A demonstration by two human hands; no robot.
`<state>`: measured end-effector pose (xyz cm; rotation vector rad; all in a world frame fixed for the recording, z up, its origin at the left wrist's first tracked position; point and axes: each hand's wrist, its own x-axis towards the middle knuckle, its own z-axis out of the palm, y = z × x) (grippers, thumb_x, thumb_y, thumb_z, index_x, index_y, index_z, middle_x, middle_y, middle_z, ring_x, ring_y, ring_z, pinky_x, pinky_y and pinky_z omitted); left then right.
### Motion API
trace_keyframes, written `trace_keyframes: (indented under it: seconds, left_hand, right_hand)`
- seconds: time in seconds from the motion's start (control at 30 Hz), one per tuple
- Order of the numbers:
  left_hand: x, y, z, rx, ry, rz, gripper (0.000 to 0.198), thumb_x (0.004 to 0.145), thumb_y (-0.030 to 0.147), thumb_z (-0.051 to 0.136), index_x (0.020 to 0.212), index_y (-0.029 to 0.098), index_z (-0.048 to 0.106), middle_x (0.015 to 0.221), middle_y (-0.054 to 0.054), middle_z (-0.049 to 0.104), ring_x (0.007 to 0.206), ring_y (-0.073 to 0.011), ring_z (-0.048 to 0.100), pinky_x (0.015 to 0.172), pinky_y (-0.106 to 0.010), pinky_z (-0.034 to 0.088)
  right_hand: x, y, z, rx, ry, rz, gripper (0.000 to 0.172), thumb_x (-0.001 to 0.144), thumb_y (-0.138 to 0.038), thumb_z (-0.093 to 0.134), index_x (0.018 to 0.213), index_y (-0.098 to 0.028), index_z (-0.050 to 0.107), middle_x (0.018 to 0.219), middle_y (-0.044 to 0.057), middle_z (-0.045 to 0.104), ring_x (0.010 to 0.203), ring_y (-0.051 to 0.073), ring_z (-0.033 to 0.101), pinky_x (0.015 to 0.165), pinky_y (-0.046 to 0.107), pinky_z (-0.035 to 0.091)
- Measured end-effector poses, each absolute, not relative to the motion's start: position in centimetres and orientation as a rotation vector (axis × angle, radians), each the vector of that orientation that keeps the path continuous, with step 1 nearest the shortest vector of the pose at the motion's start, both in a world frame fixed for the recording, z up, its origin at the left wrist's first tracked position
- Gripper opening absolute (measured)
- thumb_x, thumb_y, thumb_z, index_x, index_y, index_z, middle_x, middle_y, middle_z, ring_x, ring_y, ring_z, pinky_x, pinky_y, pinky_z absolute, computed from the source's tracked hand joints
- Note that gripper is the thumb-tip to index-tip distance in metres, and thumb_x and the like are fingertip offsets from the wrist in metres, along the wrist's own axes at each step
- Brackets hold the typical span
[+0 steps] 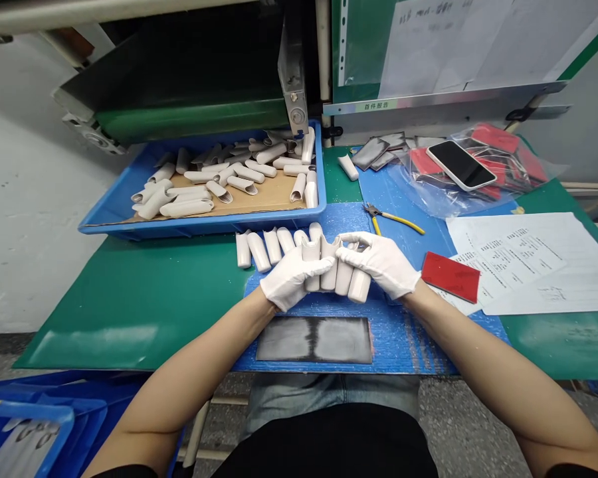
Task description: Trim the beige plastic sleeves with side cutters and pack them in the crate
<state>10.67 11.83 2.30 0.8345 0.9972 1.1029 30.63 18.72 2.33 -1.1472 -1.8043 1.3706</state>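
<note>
Both hands wear white gloves. My left hand [293, 275] is closed on the left end of a row of white plastic parts [328, 271], its thumb across their front. At the row's right end my right hand [379, 260] grips the parts from above and the side. Several parts sit side by side between the hands, open ends up. Just left of them, more loose white parts [258, 252] stand in a line on the table. A dark grey abrasive sheet [313, 339] lies flat below the hands, near the table's front edge.
A blue tray [199, 229] of white parts stands at the back left, under a green roller [194, 119]. Yellow-handled cutters [393, 219], a red pad [451, 277], papers [543, 265] and a phone [461, 164] on a plastic bag lie to the right.
</note>
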Motion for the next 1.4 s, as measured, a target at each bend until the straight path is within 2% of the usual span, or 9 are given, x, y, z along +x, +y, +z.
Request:
trace_keyframes:
  seconds: [0.17, 0.3, 0.4, 0.6, 0.73, 0.87, 1.2, 1.3, 1.4]
  left_hand:
    - [11.3, 11.4, 2.6, 0.469, 0.896, 0.956, 0.036, 0.089, 0.023, 0.080, 0.124, 0.022, 0.072, 0.129, -0.011, 0.075, 0.119, -0.0339, 0.073, 0.101, -0.065, 0.061]
    - [10.9, 11.4, 2.9, 0.366, 0.850, 0.948, 0.046, 0.091, 0.020, 0.075, 0.136, 0.022, 0.066, 0.139, -0.015, 0.072, 0.130, -0.0392, 0.069, 0.106, -0.074, 0.055]
    - [10.6, 11.7, 3.2, 0.316, 0.849, 0.965, 0.047, 0.094, 0.019, 0.069, 0.140, 0.021, 0.064, 0.140, -0.015, 0.072, 0.135, -0.0387, 0.066, 0.112, -0.075, 0.051]
    - [10.5, 12.0, 3.8, 0.216, 0.871, 1.016, 0.046, 0.093, 0.021, 0.068, 0.139, 0.025, 0.064, 0.152, -0.010, 0.066, 0.144, -0.0393, 0.058, 0.116, -0.078, 0.046]
    - [10.3, 12.1, 4.0, 0.238, 0.859, 1.033, 0.042, 0.093, 0.023, 0.067, 0.135, 0.026, 0.067, 0.154, -0.008, 0.064, 0.149, -0.0403, 0.053, 0.114, -0.080, 0.047]
    - [10.1, 12.3, 4.0, 0.236, 0.857, 1.042, 0.042, 0.093, 0.021, 0.067, 0.135, 0.022, 0.068, 0.147, -0.011, 0.069, 0.145, -0.0407, 0.058, 0.113, -0.079, 0.048]
    - [9.9, 12.1, 3.5, 0.372, 0.886, 1.186, 0.043, 0.091, 0.017, 0.074, 0.134, 0.019, 0.069, 0.143, -0.016, 0.071, 0.135, -0.0422, 0.065, 0.104, -0.079, 0.055]
    - [10.2, 12.1, 3.7, 0.341, 0.908, 1.197, 0.045, 0.090, 0.016, 0.074, 0.134, 0.021, 0.069, 0.140, -0.015, 0.072, 0.134, -0.0425, 0.066, 0.103, -0.080, 0.055]
    - [10.3, 12.1, 3.9, 0.304, 0.917, 1.178, 0.043, 0.090, 0.016, 0.073, 0.133, 0.018, 0.069, 0.140, -0.016, 0.072, 0.132, -0.0422, 0.067, 0.104, -0.079, 0.055]
  right_hand:
    - [30.1, 18.4, 1.8, -1.231, -1.649, 1.363, 0.095, 0.073, -0.068, 0.086, 0.149, -0.019, 0.056, 0.101, 0.004, 0.067, 0.090, 0.025, 0.066, 0.094, 0.045, 0.056]
    - [30.0, 18.2, 1.3, -1.301, -1.521, 1.345, 0.086, 0.090, -0.078, 0.063, 0.155, -0.024, 0.044, 0.116, 0.007, 0.066, 0.114, 0.028, 0.065, 0.112, 0.048, 0.047]
    - [30.0, 18.2, 1.1, -1.214, -1.332, 1.568, 0.075, 0.087, -0.069, 0.067, 0.147, -0.030, 0.044, 0.123, 0.006, 0.064, 0.125, 0.028, 0.061, 0.116, 0.047, 0.046]
    - [30.6, 18.3, 2.1, -0.993, -1.054, 2.058, 0.082, 0.059, -0.021, 0.074, 0.135, -0.029, 0.046, 0.098, -0.002, 0.067, 0.101, 0.025, 0.068, 0.100, 0.046, 0.057]
    - [31.1, 18.8, 2.6, -1.021, -1.150, 1.952, 0.088, 0.059, -0.023, 0.081, 0.139, -0.030, 0.045, 0.093, -0.004, 0.066, 0.088, 0.022, 0.067, 0.089, 0.042, 0.059]
    - [31.1, 19.1, 2.8, -1.017, -1.209, 1.871, 0.098, 0.061, -0.034, 0.092, 0.147, -0.029, 0.044, 0.111, 0.002, 0.073, 0.099, 0.024, 0.071, 0.096, 0.043, 0.059]
    - [30.8, 19.5, 1.9, -1.022, -1.494, 1.800, 0.050, 0.074, -0.051, 0.092, 0.112, -0.023, 0.077, 0.125, 0.008, 0.078, 0.117, 0.026, 0.072, 0.113, 0.048, 0.055]
    - [31.2, 19.5, 1.9, -1.073, -1.494, 1.829, 0.044, 0.074, -0.050, 0.093, 0.107, -0.024, 0.079, 0.114, 0.006, 0.080, 0.106, 0.024, 0.074, 0.103, 0.044, 0.060]
    - [31.4, 19.5, 2.1, -1.174, -1.455, 1.881, 0.040, 0.073, -0.050, 0.094, 0.096, -0.022, 0.077, 0.099, 0.005, 0.077, 0.083, 0.019, 0.071, 0.076, 0.034, 0.063]
